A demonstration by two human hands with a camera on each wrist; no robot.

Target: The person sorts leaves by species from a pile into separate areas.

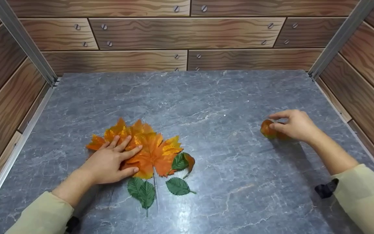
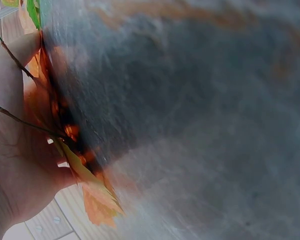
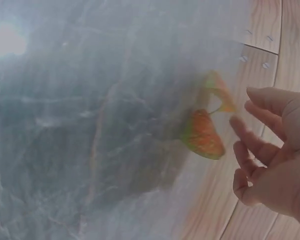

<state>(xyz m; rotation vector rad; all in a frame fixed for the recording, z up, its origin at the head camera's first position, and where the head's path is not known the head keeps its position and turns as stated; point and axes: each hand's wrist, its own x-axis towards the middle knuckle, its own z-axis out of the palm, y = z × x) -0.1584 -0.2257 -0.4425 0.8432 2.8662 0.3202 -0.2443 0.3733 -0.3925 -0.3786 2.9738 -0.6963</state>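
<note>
My left hand (image 1: 110,162) lies spread with its fingers straight over a cluster of orange and yellow artificial maple leaves (image 1: 151,148). In the left wrist view, thin stems (image 2: 17,60) cross in front of that hand. Green artificial leaves (image 1: 146,194) lie at the cluster's lower edge, and a curled brownish-orange leaf (image 1: 190,161) shows at its right side. At the right, my right hand (image 1: 295,125) hovers with loosely bent fingers by small curled orange-green leaves (image 1: 267,128). The right wrist view shows a gap between these fingers and the orange leaf (image 3: 205,137).
A grey marbled tabletop (image 1: 213,97) lies under everything. Wood-patterned panels (image 1: 187,32) stand behind and along both sides, with metal rails (image 1: 339,39) at the corners. Another green leaf (image 1: 178,186) lies right of the cluster's stem.
</note>
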